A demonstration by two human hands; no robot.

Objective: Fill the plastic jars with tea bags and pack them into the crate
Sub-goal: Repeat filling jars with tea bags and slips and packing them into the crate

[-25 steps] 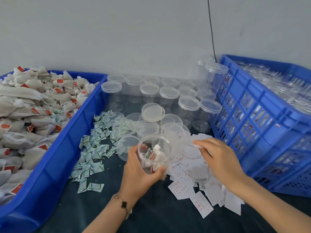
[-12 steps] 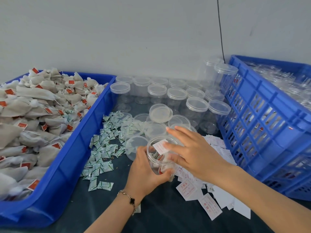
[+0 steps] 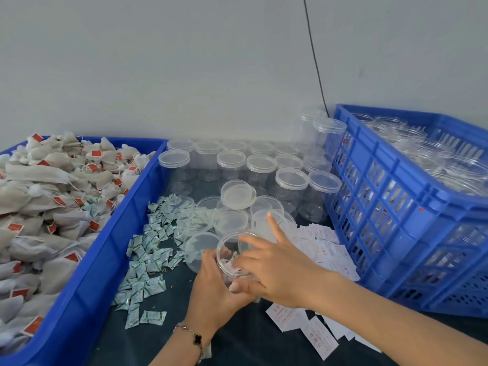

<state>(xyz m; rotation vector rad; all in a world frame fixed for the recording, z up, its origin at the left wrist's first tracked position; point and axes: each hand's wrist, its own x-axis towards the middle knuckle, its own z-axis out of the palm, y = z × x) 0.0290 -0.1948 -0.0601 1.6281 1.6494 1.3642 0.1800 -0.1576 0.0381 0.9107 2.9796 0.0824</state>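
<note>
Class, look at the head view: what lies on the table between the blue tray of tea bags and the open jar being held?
In the head view, a scatter of small green-and-white sachets covers the dark table between the blue tray and the open jar.

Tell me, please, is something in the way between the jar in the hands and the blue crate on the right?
Nothing visible blocks it. The jar, held by the left hand, has only flat paper slips lying between it and the crate.

A heap of small green-and-white sachets (image 3: 148,262) lies on the dark tabletop (image 3: 237,339) beside the left bin, white printed slips (image 3: 320,336) are scattered toward its right edge, and a black cable (image 3: 314,56) runs down the grey wall (image 3: 158,62).
</note>
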